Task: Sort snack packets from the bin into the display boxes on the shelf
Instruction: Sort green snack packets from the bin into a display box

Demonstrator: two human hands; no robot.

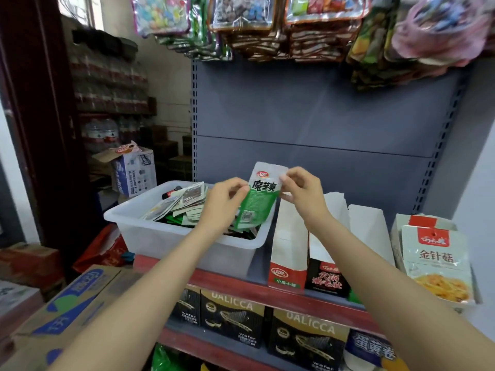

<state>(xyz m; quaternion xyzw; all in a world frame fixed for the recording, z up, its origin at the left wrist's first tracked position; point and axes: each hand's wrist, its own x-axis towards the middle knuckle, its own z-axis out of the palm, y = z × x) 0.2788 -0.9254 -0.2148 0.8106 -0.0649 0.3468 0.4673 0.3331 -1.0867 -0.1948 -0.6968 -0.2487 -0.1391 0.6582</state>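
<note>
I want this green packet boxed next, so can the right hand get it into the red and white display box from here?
Probably yes. The right hand pinches the green packet just above and behind the red and white box, whose top is open, with nothing between.

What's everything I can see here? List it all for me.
Packet: one, green and white, held above the bin.
Bin: one, clear plastic, on the shelf's left, full of mixed packets.
Display boxes: three, white with red or black fronts, right of the bin.
Mushroom snack bags: a stack, white and red, far right.
Wafer boxes: several, black and gold, lower shelf.
Hanging bags: many, multicoloured, top.
Cardboard carton: one, brown and blue, lower left.
Left hand: pinches the packet's left edge.
Right hand: pinches its top right.
</note>
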